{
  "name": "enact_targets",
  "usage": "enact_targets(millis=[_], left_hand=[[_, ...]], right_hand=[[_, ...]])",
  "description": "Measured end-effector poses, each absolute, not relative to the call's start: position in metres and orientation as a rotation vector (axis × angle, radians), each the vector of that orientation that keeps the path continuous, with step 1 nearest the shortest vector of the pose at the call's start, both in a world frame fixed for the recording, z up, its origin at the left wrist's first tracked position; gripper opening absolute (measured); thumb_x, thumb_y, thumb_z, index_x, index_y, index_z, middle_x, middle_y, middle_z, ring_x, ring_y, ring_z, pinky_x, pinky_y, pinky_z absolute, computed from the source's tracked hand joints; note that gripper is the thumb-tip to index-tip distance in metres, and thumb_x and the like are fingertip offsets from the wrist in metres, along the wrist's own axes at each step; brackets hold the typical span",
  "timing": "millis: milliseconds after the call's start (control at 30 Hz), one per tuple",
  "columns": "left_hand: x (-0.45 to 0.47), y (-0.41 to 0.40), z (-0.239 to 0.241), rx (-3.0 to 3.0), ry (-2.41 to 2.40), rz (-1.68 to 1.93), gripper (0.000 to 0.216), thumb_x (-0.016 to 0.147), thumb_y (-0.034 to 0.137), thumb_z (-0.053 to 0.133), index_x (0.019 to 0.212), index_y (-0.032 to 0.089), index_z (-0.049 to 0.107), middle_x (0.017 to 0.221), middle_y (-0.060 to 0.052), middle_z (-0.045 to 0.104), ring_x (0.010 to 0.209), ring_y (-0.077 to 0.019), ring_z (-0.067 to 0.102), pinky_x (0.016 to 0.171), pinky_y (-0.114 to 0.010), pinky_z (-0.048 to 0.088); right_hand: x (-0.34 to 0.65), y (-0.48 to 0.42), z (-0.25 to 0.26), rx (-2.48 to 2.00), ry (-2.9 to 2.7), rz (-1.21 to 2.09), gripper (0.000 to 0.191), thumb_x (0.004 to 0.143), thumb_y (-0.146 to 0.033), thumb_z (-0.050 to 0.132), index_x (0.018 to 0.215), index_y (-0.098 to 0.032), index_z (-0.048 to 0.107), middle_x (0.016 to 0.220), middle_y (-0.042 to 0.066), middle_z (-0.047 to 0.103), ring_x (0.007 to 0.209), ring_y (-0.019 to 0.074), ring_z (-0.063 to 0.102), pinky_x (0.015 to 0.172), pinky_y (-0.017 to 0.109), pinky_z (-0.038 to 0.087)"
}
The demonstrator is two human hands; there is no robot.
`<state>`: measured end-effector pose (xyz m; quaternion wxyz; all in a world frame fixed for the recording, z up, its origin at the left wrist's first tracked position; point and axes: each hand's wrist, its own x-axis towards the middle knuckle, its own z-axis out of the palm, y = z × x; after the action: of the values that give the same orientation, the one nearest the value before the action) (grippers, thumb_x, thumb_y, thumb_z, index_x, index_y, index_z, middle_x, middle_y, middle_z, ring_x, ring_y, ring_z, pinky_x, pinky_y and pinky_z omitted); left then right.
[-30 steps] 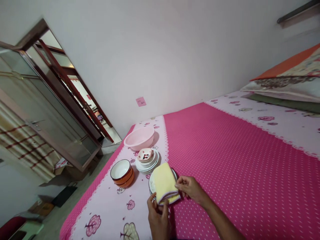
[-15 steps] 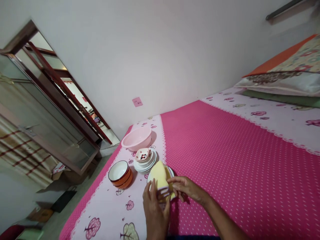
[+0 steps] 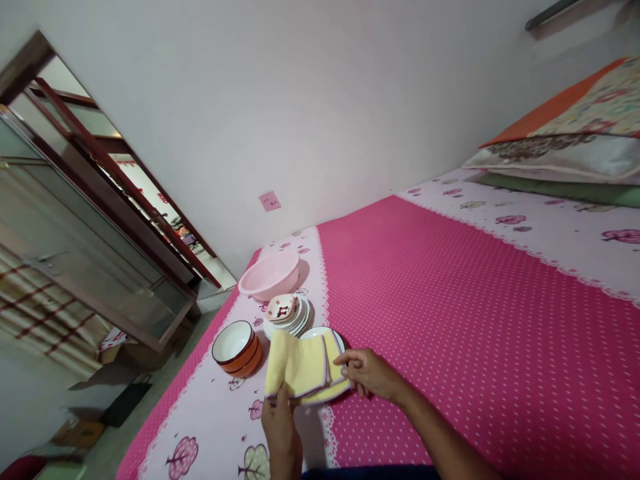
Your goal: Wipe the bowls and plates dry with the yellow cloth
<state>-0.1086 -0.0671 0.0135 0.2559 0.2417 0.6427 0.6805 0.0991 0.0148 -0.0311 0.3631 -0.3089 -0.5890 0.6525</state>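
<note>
A yellow cloth (image 3: pixel 300 365) lies spread over a white plate (image 3: pixel 320 333) on the bed's pink-and-white sheet. My left hand (image 3: pixel 281 427) pinches the cloth's near left edge from below. My right hand (image 3: pixel 366 373) has its fingers curled at the cloth's right edge, by the plate's rim. Just beyond stand a stack of white plates topped by a small patterned dish (image 3: pixel 283 309), stacked orange bowls with white insides (image 3: pixel 235 347), and a pink plastic basin (image 3: pixel 269 275).
The pink dotted bedspread (image 3: pixel 450 313) stretches to the right, with folded bedding and pillows (image 3: pixel 560 153) at its far end. A white wall runs behind. On the left a glass door in a dark frame (image 3: pixel 100 213) stands open above the floor.
The folded cloth has been opened out to the left over the plate. My left hand moved down and left with its edge; my right hand stayed at the right edge.
</note>
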Motion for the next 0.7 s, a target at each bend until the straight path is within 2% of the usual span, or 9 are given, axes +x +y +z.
enact_targets(millis=[167,367,433,567,633,700], left_hand=[[-0.107,-0.074,0.010,0.441,1.685,1.908,0.023,0.063,0.031,0.069,0.082,0.019,0.064,0.079,-0.004,0.070,0.073,-0.0189,0.068,0.060,-0.029,0.053],[-0.111,-0.072,0.011,0.457,1.715,1.914,0.038,0.067,0.035,0.080,0.097,0.016,0.069,0.099,-0.011,0.076,0.092,-0.0263,0.073,0.078,-0.038,0.059],[-0.116,-0.070,0.012,0.518,1.787,1.943,0.042,0.065,0.037,0.082,0.099,0.016,0.068,0.094,-0.008,0.075,0.086,-0.0251,0.072,0.078,-0.039,0.058],[-0.122,-0.066,0.015,0.738,1.909,1.972,0.050,0.064,0.039,0.084,0.106,0.016,0.067,0.080,0.000,0.068,0.074,-0.0207,0.066,0.069,-0.035,0.056],[-0.118,-0.064,0.017,0.852,1.915,1.972,0.052,0.068,0.039,0.080,0.113,0.017,0.066,0.088,-0.001,0.069,0.081,-0.0215,0.067,0.074,-0.034,0.056],[-0.110,-0.064,0.019,1.001,1.900,1.956,0.052,0.074,0.037,0.074,0.122,0.018,0.065,0.109,-0.007,0.071,0.098,-0.0237,0.068,0.084,-0.035,0.057]], right_hand=[[0.096,0.013,-0.035,-0.842,-1.547,1.669,0.045,0.082,-0.045,0.071,0.116,-0.015,0.071,0.061,-0.005,0.063,0.038,0.0076,0.051,0.036,0.019,0.036],[0.097,0.013,-0.030,-0.870,-1.528,1.606,0.037,0.082,-0.044,0.071,0.106,-0.016,0.072,0.061,-0.005,0.062,0.043,0.0087,0.054,0.043,0.021,0.040],[0.097,0.014,-0.027,-0.885,-1.506,1.551,0.030,0.082,-0.042,0.071,0.100,-0.018,0.072,0.063,-0.004,0.063,0.049,0.0095,0.057,0.048,0.022,0.043],[0.100,0.017,-0.026,-0.950,-1.448,1.464,0.023,0.084,-0.042,0.070,0.084,-0.020,0.068,0.069,-0.002,0.064,0.056,0.0103,0.059,0.054,0.023,0.045],[0.100,0.018,-0.029,-0.992,-1.435,1.469,0.028,0.085,-0.046,0.069,0.076,-0.020,0.064,0.068,-0.001,0.066,0.055,0.0102,0.060,0.053,0.023,0.045],[0.099,0.018,-0.032,-1.017,-1.440,1.522,0.037,0.085,-0.052,0.069,0.071,-0.019,0.062,0.067,0.002,0.069,0.053,0.0106,0.062,0.050,0.022,0.043]])
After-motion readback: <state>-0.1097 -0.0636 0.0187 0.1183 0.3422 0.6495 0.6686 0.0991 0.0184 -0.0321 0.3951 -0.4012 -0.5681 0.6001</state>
